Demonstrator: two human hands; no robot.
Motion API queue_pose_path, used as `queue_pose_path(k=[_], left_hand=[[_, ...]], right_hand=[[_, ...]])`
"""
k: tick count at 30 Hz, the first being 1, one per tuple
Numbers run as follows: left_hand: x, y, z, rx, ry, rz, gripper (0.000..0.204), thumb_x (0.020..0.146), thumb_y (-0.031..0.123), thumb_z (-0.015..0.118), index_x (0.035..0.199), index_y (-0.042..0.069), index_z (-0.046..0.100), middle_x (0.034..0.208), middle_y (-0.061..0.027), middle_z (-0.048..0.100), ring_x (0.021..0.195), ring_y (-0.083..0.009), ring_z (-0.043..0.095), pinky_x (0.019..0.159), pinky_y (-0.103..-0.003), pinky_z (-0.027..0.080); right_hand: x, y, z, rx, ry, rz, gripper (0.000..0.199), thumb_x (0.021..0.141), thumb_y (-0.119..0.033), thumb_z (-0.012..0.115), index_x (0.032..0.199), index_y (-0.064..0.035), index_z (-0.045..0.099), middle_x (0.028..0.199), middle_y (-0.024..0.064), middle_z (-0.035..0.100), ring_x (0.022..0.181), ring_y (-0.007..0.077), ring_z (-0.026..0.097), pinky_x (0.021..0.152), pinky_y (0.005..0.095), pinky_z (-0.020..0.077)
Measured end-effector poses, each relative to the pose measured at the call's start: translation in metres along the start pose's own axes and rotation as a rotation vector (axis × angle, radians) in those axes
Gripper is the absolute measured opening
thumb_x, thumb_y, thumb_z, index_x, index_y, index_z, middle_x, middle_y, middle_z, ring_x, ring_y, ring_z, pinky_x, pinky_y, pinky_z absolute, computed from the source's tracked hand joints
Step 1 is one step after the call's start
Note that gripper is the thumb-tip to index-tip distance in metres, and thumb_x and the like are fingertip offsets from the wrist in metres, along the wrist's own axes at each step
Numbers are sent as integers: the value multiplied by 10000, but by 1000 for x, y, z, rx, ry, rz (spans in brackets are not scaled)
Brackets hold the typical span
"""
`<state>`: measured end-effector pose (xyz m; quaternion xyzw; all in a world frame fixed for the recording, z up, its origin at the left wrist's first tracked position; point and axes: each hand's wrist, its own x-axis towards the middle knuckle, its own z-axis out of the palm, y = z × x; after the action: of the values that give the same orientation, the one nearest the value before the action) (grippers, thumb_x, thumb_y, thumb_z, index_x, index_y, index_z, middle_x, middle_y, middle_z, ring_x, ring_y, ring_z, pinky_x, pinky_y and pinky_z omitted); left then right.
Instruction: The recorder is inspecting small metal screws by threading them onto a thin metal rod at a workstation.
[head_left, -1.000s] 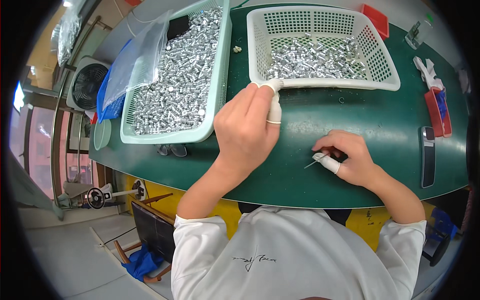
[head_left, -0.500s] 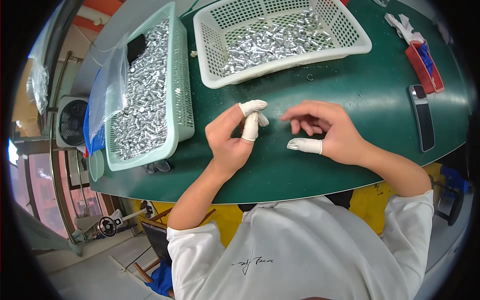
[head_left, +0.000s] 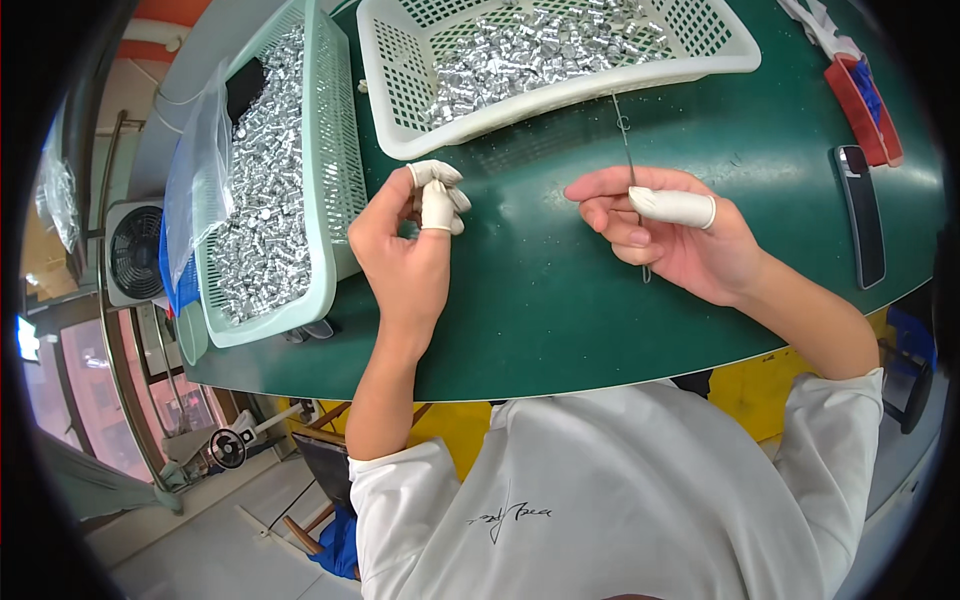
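Observation:
My right hand [head_left: 700, 235] pinches a thin metal pick [head_left: 629, 155] between a covered thumb and bare fingers. The pick stands out lengthwise, its far tip near the white basket, and a small loop shows at its near end. To the left, my left hand [head_left: 405, 240] is closed, with white finger cots [head_left: 437, 205] on its thumb and fingertips pressed together. What those fingertips hold, if anything, is hidden. Small silver metal parts [head_left: 530, 60] fill much of the white plastic basket [head_left: 560, 98] beyond my hands.
A pale green basket [head_left: 322, 285] heaped with similar silver parts stands at left, a clear plastic bag [head_left: 205, 165] over its side. On the green table [head_left: 530, 330] lie a tiny curled piece [head_left: 624, 122], a dark phone-like device [head_left: 862, 220] and a red box [head_left: 868, 115] at right.
My left hand has moved left, toward the pale green basket. My right thumb has closed toward the fingers, and the pick now shows clearly in that hand. The view has shifted slightly.

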<state>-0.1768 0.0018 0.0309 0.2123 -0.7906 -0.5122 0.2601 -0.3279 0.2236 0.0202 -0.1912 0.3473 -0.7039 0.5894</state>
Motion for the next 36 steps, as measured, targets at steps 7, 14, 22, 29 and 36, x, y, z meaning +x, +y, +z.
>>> queue_pose_path(k=[7, 14, 22, 29, 36], left_hand=[[5, -3, -2, 524, 171, 42, 326, 935, -60, 555, 1259, -55, 586, 1033, -157, 644, 874, -263, 647, 754, -364, 525], [45, -31, 0, 1213, 185, 464, 336, 831, -98, 596, 1163, -149, 585, 1223, -280, 519, 1156, -431, 532, 987, -481, 494], [100, -60, 7, 1293, 229, 317, 273, 893, 176, 631, 1131, 43, 656, 1067, -116, 585, 1076, -311, 521, 876, -438, 467], [98, -57, 7, 1400, 165, 357, 251, 895, 184, 644, 1110, 57, 667, 1030, -73, 616, 1028, -274, 541, 889, -414, 433], [107, -69, 0, 1508, 111, 345, 259, 895, 211, 640, 1110, 71, 674, 1015, -61, 620, 1036, -257, 553, 891, -398, 426]], right_hand=[[-2, 9, -5, 76, 17, 35, 234, 993, -178, 631, 1136, 0, 679, 927, 32, 614, 675, 57, 398, 605, 209, 339], [-4, 11, -7, 16, 80, 100, 140, 982, -169, 658, 1001, -31, 674, 836, 7, 598, 626, 46, 379, 555, 216, 314], [-2, 9, -2, -5, 22, 70, 132, 981, -162, 660, 999, -31, 674, 847, 6, 596, 620, 46, 366, 546, 217, 297], [-5, 8, -4, -4, 9, 89, 124, 975, -140, 666, 1018, -26, 691, 846, 14, 568, 624, 53, 336, 550, 226, 286], [-3, 9, -4, -37, 9, 97, 135, 975, -145, 666, 1024, -22, 691, 856, 12, 550, 626, 54, 323, 547, 228, 278]])
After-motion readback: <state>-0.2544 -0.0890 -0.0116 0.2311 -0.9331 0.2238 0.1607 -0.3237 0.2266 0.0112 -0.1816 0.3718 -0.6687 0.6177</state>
